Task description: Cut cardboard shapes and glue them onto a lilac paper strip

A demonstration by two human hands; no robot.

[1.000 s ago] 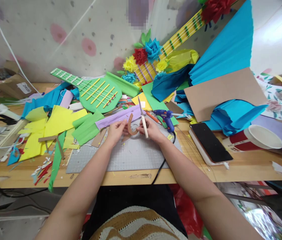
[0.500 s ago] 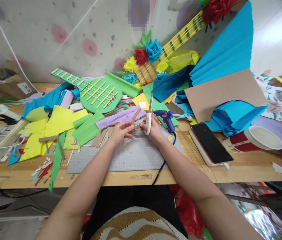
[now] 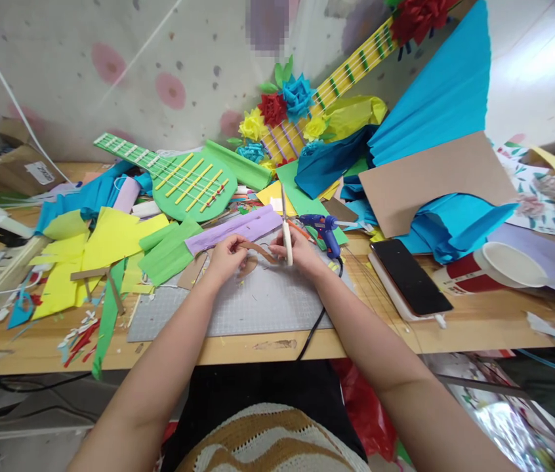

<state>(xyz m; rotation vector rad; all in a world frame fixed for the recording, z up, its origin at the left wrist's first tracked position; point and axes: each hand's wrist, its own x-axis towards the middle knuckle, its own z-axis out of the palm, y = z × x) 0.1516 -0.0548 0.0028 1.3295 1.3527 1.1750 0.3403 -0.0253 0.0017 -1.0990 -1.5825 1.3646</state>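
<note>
Between my hands stretches a curved strip of brown cardboard [image 3: 258, 249]. My left hand [image 3: 229, 257] pinches one end of it. My right hand [image 3: 302, 252] grips white-handled scissors [image 3: 287, 241], blades pointing up and away, while its fingertips also hold the strip's other end. Both hands hover above the grey cutting mat [image 3: 262, 308]. Just past them lies a piece of purple crepe paper [image 3: 233, 229]. A blue glue gun [image 3: 323, 231] rests right of my right hand, its black cord running down over the mat.
A green paper guitar [image 3: 193, 187] and a yellow one with paper flowers [image 3: 290, 134] are at the back. Yellow paper [image 3: 110, 239] and scraps cover the left. A phone [image 3: 410, 276], a paper cup [image 3: 494, 267] and brown cardboard with blue crepe paper [image 3: 405, 183] occupy the right.
My left hand has moved left, away from my right hand. The cardboard strip, upright and curled before, now spans sideways between both hands. The scissors stay in my right hand.
</note>
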